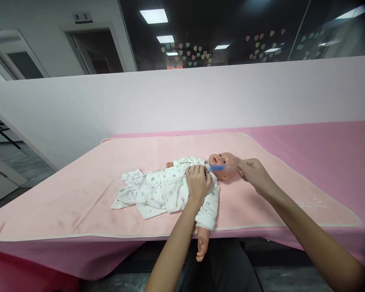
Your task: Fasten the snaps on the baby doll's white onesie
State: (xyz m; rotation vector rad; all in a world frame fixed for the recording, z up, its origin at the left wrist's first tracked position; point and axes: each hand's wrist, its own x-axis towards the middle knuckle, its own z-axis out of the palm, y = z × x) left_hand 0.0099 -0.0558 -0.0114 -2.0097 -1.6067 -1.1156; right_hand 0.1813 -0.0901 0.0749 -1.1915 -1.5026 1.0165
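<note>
A baby doll (176, 184) in white patterned clothes lies on its back, head to the right. My left hand (198, 180) rests on its chest, fingers curled and closed at one end of a slim blue-and-clear stick (217, 167). My right hand (253, 172), beside the top of the doll's head (223, 160), pinches the stick's clear right end. The stick spans the gap between my hands in front of the doll's face. It is blurred, so its exact kind is unclear. One doll arm (202, 243) hangs over the near table edge.
A pale pink blanket (88, 182) with a light border lies under the doll on a pink table cover (328, 154). Behind the table runs a low white wall (182, 101), with dark glass (219, 24) above it. My legs (228, 267) are below the near edge.
</note>
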